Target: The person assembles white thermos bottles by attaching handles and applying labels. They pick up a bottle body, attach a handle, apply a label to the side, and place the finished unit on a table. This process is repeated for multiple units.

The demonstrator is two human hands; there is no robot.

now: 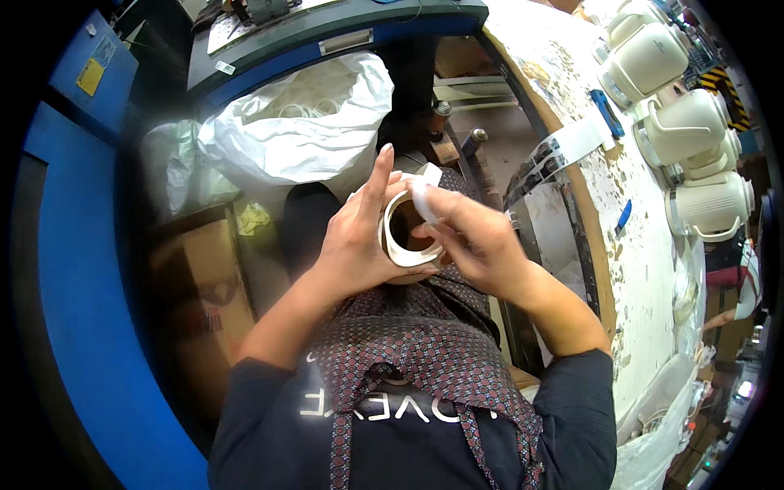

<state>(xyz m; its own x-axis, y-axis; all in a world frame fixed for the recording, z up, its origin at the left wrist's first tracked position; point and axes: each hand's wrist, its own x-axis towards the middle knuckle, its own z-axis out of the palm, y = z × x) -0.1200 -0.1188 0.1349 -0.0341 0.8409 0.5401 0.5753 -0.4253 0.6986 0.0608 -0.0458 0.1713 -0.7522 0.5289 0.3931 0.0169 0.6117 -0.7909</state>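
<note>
In front of my lap I hold a cream jug body (406, 258) with its round mouth turned up toward me. Its inside looks dark brown. My left hand (351, 241) wraps round the jug's left side and underside, the index finger stretched up past the rim. At the right of the mouth, my right hand (482, 242) is closed, with its thumb and fingers at the rim. A whitish, partly see-through piece (423, 201) sits in its fingers against the rim; its exact kind is unclear. The jug's lower part is mostly hidden by my hands.
Ahead stands a white sack (278, 155) with pale rings inside. To the right, a worn white bench (633, 327) bears several cream jugs (686, 126), a blue cutter (624, 216) and a label strip (563, 151). A cardboard box (208, 278) and blue cabinet (90, 310) stand left.
</note>
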